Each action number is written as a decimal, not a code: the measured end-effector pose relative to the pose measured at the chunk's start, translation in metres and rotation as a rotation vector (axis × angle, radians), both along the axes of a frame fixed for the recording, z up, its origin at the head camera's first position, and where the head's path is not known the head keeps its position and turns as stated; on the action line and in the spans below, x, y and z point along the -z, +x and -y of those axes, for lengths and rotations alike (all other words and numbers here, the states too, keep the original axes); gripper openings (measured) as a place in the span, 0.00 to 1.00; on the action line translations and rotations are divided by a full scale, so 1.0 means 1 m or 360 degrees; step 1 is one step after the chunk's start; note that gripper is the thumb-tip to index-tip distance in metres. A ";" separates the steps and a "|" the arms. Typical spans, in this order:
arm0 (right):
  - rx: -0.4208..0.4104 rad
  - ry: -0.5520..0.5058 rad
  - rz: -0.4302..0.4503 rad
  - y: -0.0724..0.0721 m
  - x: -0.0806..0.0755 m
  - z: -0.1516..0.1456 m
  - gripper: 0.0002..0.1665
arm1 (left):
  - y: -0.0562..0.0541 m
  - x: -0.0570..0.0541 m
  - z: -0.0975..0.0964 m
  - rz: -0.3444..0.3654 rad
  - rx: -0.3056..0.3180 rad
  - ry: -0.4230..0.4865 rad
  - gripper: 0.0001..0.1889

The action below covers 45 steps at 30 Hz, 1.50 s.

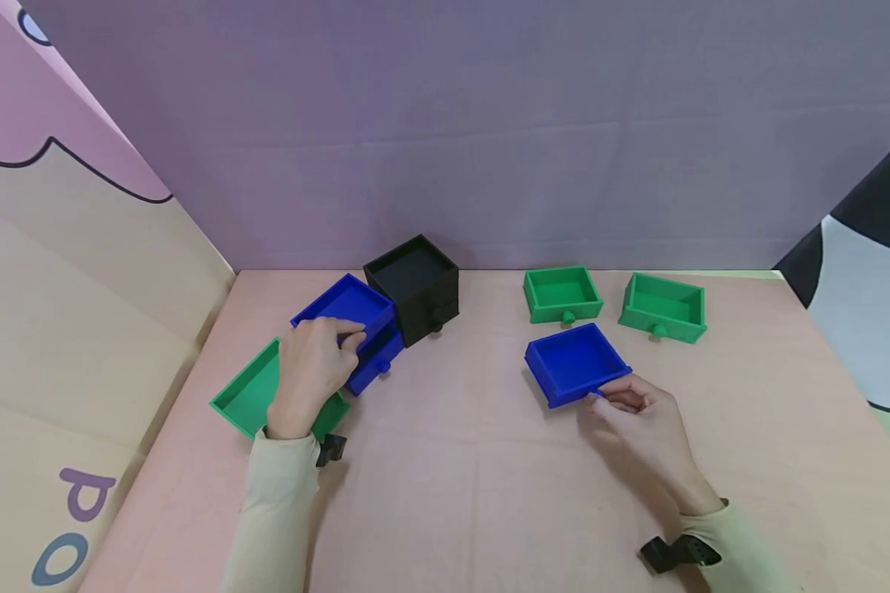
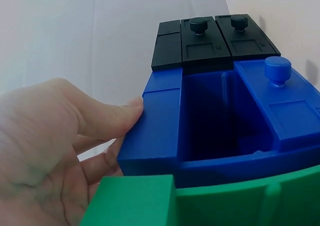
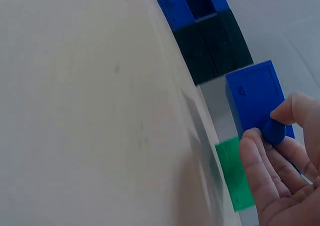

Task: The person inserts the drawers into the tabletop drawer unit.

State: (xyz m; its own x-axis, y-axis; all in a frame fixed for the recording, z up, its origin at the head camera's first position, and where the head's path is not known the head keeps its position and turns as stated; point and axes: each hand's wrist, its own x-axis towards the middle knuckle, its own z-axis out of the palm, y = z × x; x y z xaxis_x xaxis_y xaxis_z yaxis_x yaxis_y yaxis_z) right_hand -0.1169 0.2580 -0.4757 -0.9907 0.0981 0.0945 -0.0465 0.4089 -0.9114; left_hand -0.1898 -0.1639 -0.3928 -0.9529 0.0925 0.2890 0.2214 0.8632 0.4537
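Observation:
My left hand grips the near edge of a blue drawer cabinet. The thumb presses on its side and the fingers curl behind. One compartment of this cabinet gapes; beside it a blue drawer with a round knob is still seated. My right hand pinches the round knob of a loose blue drawer, which tilts a little over the table. Against the blue cabinet stand a black cabinet with two drawers in it and a green cabinet, partly hidden by my left hand.
Two loose green drawers, one on the left and one on the right, lie behind the right hand. A purple-grey backdrop rises at the table's back edge. The table cover is pale pink.

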 end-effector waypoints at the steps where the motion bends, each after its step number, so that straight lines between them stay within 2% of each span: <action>1: -0.0032 -0.0001 -0.0001 0.000 -0.001 0.003 0.10 | 0.000 0.000 0.000 0.0005 -0.0003 0.0005 0.11; 11: -0.0212 0.0024 0.0013 -0.006 -0.002 0.036 0.09 | 0.002 -0.001 -0.005 0.0052 0.0000 0.0084 0.11; 17: -0.0279 -0.0075 0.0038 -0.008 -0.005 0.050 0.09 | 0.002 -0.002 -0.005 0.0091 -0.0009 0.0108 0.11; 28: -0.0299 -0.0174 0.0112 -0.011 -0.001 0.071 0.10 | -0.002 -0.007 -0.003 0.0139 -0.0012 0.0111 0.11; 36: -0.0272 -0.0241 0.0169 -0.015 -0.001 0.088 0.11 | -0.004 -0.005 -0.001 0.0152 -0.0033 0.0111 0.12; 45: -0.0237 -0.0241 0.0187 -0.019 0.002 0.105 0.09 | -0.004 -0.003 0.000 0.0160 -0.0038 0.0124 0.12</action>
State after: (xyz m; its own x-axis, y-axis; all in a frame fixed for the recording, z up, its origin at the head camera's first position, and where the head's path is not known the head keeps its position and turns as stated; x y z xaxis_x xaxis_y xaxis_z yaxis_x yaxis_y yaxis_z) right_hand -0.1363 0.1527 -0.4780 -0.9986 -0.0455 -0.0270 0.0141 0.2636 -0.9645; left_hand -0.1942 -0.1637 -0.3897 -0.9790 0.0507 0.1974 0.1515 0.8290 0.5383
